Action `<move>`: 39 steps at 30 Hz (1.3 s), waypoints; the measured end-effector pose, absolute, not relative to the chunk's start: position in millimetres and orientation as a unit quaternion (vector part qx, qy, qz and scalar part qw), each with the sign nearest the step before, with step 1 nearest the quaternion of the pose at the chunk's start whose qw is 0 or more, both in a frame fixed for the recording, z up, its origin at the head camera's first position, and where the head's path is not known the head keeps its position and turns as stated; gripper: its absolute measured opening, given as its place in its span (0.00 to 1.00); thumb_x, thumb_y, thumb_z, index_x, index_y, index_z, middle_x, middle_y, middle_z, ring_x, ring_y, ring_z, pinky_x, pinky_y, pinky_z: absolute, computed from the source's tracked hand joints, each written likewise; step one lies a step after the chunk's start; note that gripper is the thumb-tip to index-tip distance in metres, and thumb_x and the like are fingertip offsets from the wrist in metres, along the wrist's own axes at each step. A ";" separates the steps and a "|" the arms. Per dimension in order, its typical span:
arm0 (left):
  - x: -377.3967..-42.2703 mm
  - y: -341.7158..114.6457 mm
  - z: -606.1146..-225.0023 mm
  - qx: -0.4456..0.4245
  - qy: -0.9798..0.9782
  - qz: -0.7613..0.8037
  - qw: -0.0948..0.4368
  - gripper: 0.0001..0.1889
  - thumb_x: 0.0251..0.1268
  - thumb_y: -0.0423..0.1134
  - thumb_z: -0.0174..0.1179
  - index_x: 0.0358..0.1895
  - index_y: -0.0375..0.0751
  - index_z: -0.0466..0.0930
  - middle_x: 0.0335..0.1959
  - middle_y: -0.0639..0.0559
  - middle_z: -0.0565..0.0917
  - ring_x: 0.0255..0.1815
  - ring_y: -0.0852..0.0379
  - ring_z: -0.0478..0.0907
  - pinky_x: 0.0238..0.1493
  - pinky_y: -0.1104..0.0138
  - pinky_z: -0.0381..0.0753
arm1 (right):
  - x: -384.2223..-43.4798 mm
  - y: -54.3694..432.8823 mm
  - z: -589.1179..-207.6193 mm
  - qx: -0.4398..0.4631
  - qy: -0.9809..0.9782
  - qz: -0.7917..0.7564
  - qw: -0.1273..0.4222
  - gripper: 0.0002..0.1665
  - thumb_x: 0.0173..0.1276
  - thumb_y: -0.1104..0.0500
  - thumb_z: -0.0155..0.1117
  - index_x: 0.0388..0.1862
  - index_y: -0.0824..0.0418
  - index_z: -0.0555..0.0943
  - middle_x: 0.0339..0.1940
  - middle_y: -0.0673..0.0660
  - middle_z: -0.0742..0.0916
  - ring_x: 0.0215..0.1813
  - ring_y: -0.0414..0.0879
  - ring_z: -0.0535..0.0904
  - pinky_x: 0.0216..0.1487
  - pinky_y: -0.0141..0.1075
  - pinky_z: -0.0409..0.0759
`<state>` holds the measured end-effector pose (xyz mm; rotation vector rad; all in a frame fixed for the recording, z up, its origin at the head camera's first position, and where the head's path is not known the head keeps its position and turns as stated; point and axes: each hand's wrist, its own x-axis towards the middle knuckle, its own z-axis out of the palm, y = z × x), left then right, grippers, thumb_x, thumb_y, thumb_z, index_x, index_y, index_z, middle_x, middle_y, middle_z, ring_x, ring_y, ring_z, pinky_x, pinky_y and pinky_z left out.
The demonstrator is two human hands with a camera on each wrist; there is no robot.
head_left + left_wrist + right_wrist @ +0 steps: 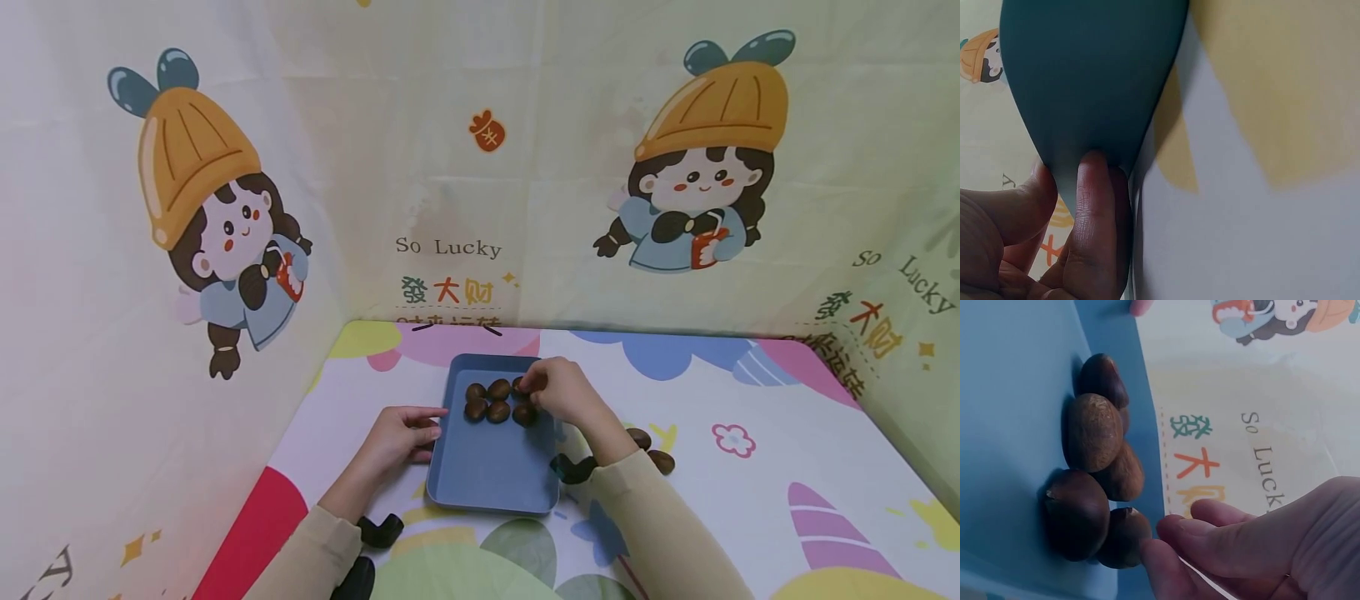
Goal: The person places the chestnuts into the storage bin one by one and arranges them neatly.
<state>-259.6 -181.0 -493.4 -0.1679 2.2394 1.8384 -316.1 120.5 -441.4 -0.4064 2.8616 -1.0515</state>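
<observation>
A blue rectangular tray point(491, 475) lies on the table with several brown chestnuts in two rows toward its far end. My left hand point(399, 435) holds the tray's left side; in the left wrist view, fingers point(1094, 212) lie against the outer wall and the thumb is at the rim. My right hand point(564, 392) reaches over the far right corner, fingertips right at the end chestnut point(1125, 537) of the far row. That chestnut rests in the tray beside a larger-looking chestnut point(1077, 512) of the near row. Thumb and fingers are loosely bent, with a small gap between their tips.
Two more chestnuts point(662, 462) lie on the table right of the tray, partly behind the right forearm. A patterned cloth point(735, 517) covers the table. Printed curtains point(540, 192) stand at the back and sides. Black straps point(573, 468) show at the wrists.
</observation>
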 end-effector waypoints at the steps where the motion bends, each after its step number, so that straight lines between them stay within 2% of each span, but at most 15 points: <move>1: -259.9 -181.1 -493.8 -0.058 0.766 0.629 0.120 0.18 0.71 0.27 0.69 0.61 0.37 0.89 0.46 0.40 0.89 0.30 0.55 0.88 0.33 0.59 0.94 | -316.5 120.3 -440.3 -0.130 0.930 -0.343 0.032 0.10 0.66 0.71 0.69 0.40 0.58 0.91 0.38 0.53 0.92 0.41 0.47 0.83 0.45 0.40 0.86; 7: -261.4 -181.5 -495.5 -0.063 0.764 0.630 0.124 0.17 0.71 0.26 0.69 0.60 0.39 0.90 0.46 0.40 0.89 0.31 0.55 0.89 0.34 0.60 0.94 | -324.4 117.2 -436.7 -0.128 0.930 -0.343 0.012 0.11 0.67 0.71 0.69 0.45 0.61 0.90 0.43 0.59 0.92 0.46 0.52 0.84 0.56 0.50 0.87; 13: -263.3 -180.7 -497.0 -0.063 0.763 0.631 0.126 0.17 0.71 0.26 0.69 0.60 0.40 0.90 0.45 0.41 0.89 0.31 0.56 0.89 0.35 0.60 0.94 | -336.6 113.8 -441.0 -0.140 0.933 -0.329 0.027 0.14 0.71 0.71 0.66 0.52 0.63 0.89 0.52 0.61 0.92 0.54 0.55 0.86 0.67 0.55 0.85; 25: -264.3 -180.8 -499.5 -0.065 0.762 0.632 0.126 0.17 0.70 0.26 0.69 0.60 0.40 0.90 0.45 0.41 0.89 0.31 0.56 0.89 0.35 0.59 0.94 | -338.8 110.2 -442.7 -0.145 0.935 -0.318 0.056 0.15 0.72 0.72 0.63 0.52 0.63 0.89 0.49 0.59 0.92 0.50 0.52 0.84 0.67 0.53 0.86; 32: -261.4 -178.8 -501.0 -0.062 0.761 0.634 0.121 0.17 0.71 0.26 0.69 0.60 0.39 0.90 0.45 0.41 0.89 0.31 0.55 0.89 0.35 0.59 0.94 | -334.5 112.7 -443.6 -0.146 0.934 -0.322 0.051 0.15 0.72 0.71 0.62 0.53 0.63 0.89 0.49 0.59 0.91 0.50 0.53 0.84 0.67 0.54 0.86; 39: -259.6 -177.2 -503.7 -0.061 0.760 0.636 0.119 0.17 0.70 0.27 0.69 0.60 0.40 0.90 0.46 0.40 0.90 0.32 0.55 0.90 0.35 0.59 0.94 | -334.0 120.7 -445.3 -0.172 0.934 -0.311 0.023 0.15 0.72 0.72 0.62 0.51 0.63 0.90 0.50 0.59 0.92 0.54 0.53 0.88 0.65 0.53 0.87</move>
